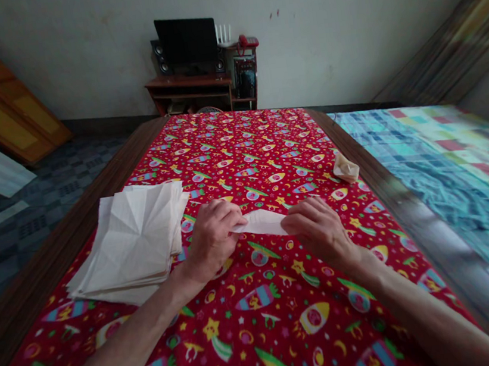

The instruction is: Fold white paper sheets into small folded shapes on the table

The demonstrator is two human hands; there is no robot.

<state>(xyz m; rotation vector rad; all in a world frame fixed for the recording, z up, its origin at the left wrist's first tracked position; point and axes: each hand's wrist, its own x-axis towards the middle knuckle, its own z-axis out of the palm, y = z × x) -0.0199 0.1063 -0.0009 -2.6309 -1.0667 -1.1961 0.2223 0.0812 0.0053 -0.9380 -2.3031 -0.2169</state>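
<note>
A folded piece of white paper stretches between my two hands, just above or on the red patterned cloth; I cannot tell whether it touches. My left hand pinches its left end with fingers closed. On the right end, the fingers of my right hand are closed as well, covering that tip. Left of my left hand lies a loose stack of creased white paper sheets, the top one marked with star-like fold lines. A small folded paper boat rests on the cloth beyond my right hand.
Dark wooden edges run along both sides of the cloth. A bed with a checked cover stands at the right. Against the far wall are a desk with a monitor and a red telephone. A wooden cabinet is at the left.
</note>
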